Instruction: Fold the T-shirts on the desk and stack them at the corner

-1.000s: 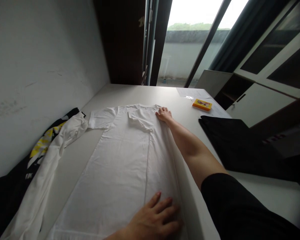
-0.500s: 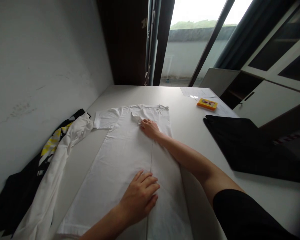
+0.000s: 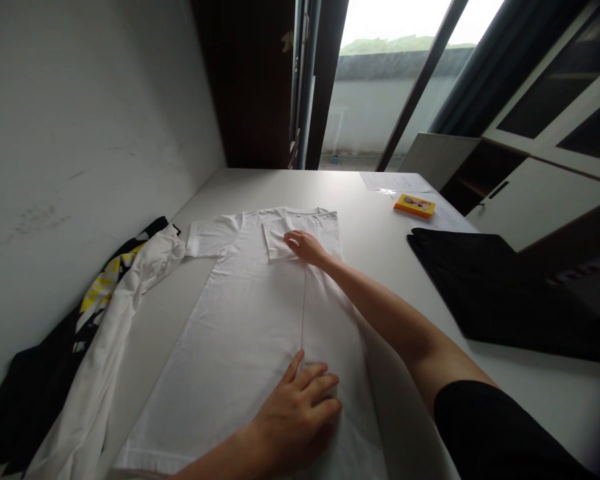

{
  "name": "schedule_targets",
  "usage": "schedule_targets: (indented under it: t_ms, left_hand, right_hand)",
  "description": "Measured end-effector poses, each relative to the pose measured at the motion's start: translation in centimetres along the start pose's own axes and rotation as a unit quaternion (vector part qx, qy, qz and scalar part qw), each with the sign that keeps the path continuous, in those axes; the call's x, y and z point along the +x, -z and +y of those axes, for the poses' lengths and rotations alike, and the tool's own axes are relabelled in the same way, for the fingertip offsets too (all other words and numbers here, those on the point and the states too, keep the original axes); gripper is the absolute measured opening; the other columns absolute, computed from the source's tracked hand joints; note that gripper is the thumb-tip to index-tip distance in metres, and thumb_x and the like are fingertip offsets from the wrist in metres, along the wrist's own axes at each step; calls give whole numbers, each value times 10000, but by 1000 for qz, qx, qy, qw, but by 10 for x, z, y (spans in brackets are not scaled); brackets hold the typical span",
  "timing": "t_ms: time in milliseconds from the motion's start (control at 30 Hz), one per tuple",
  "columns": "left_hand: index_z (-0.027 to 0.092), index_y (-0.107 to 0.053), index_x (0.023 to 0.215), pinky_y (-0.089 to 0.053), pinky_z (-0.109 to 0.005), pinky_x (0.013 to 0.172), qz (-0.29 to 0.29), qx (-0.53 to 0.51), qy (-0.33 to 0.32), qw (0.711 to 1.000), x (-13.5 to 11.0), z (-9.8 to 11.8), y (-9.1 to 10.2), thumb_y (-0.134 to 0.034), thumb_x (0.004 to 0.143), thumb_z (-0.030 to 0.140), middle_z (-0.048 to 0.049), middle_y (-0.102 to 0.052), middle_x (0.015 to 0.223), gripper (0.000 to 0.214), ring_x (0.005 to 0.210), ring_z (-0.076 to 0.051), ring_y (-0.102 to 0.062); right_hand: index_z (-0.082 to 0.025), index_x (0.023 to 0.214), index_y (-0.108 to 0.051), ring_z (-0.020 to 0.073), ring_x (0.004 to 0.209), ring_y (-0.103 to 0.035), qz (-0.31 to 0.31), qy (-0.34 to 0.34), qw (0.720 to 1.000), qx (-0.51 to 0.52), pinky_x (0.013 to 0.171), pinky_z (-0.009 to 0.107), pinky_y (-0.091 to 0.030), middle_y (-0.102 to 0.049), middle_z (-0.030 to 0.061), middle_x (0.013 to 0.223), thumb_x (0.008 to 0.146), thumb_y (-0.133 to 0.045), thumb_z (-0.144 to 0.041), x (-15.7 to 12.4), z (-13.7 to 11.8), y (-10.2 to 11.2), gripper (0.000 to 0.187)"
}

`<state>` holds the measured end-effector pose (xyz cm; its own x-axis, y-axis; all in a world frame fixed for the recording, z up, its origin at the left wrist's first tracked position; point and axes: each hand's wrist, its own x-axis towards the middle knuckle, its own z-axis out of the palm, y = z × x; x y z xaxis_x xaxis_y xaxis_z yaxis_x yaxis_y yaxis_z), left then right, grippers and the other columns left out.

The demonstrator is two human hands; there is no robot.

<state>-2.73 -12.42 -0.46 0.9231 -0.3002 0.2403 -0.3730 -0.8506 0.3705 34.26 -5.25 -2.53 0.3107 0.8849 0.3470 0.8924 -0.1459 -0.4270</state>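
While left hand point(image 3: 300, 408) rests spread on white shirt point(image 3: 240, 320), right hand point(image 3: 305, 247), half open, touches folded sleeve point(image 3: 275, 248).

A shirt point(image 3: 230, 333) lies on the worktop point(image 3: 290, 187), collar point(image 3: 313, 212) toward the window point(image 3: 375, 100). 2 more garments point(image 3: 123, 300) lie left of it, by the wall point(image 3: 90, 120). The right hand point(image 3: 305, 247) is on the sleeve point(image 3: 275, 249) near the collar, the left hand point(image 3: 296, 415) on the shirt's near part. To the right lies a cloth point(image 3: 500, 287), a box point(image 3: 414, 206) and papers point(image 3: 394, 182) behind it.
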Motion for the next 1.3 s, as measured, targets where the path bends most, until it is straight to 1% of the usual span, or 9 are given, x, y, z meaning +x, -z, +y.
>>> schedule_targets:
  t_ms: [67,233,400,567,667,800,1000,1133,1300]
  left_hand:
    - [227,-638,1253,-117,-569,1286,6,34,-36,999,0,1,-8,-532,1030,344,-59,-558,1504,273,1453,-258,-423]
    - [233,-574,1395,-200,-577,1261,1,84,-69,994,-1,2,-20,-500,1054,373,-79,-476,1579,376,1474,-291,-392]
    - [247,-533,1454,-222,-564,1249,-28,69,-66,995,1,-1,-18,-519,1037,463,-86,-397,1634,470,1489,-308,-364]
    - [252,-498,1485,-219,-562,1245,-40,49,-58,996,0,-2,-16,-477,1050,465,-71,-367,1655,484,1501,-309,-352]
    - [247,-485,1494,-209,-564,1248,-41,45,-57,997,0,-1,-15,-447,1062,457,-72,-357,1660,482,1506,-305,-347]
    - [234,-530,1450,-210,-564,1251,-30,56,-60,996,1,1,-13,-456,1062,447,-79,-398,1635,448,1496,-306,-363]
    - [238,-573,1405,-266,-570,1242,-12,89,-82,993,1,3,-19,-480,1067,394,-80,-456,1594,384,1472,-293,-403]
    - [275,-585,1390,-330,-609,1202,38,129,-139,981,-7,13,-43,-530,1057,370,-74,-508,1555,351,1428,-307,-468]
    - [362,-494,1485,-382,-571,1187,44,170,-150,973,-12,24,-62,-516,1061,451,-36,-462,1598,433,1437,-283,-472]
  right_hand:
    - [-223,1299,-671,249,1261,-591,2,-40,999,-31,1049,366,-447,-648,89,1383,1026,-492,-310,9,15,0,337]
    - [-204,1393,-603,302,1446,-423,-69,-48,991,-99,1173,463,-328,-530,136,1515,998,-563,-404,39,29,-18,445]
    - [-211,1271,-656,389,1397,-430,-57,-110,984,-129,1117,598,-333,-587,193,1395,967,-534,-632,64,-5,-47,534]
    - [-213,1173,-686,352,1177,-587,-11,-146,982,-123,1023,495,-432,-672,174,1225,962,-591,-423,76,-29,-62,312]
    - [-199,1086,-704,332,1121,-608,-6,-129,985,-111,981,452,-448,-689,161,1180,960,-562,-285,79,-27,-59,209]
    - [-191,1086,-685,271,1037,-628,10,-111,991,-74,931,365,-451,-700,125,1129,965,-508,-219,76,-20,-51,216]
    - [-194,1132,-668,236,1039,-622,0,-65,998,-22,907,319,-452,-694,101,1152,1046,-432,-330,60,-6,-37,285]
    - [-200,1253,-649,294,1205,-561,48,-145,985,-76,1049,405,-412,-642,137,1317,1047,-426,-386,45,20,-22,356]
    - [-155,1466,-529,366,1463,-343,23,-301,941,-153,1203,540,-258,-436,181,1573,1017,-409,-514,24,83,0,587]
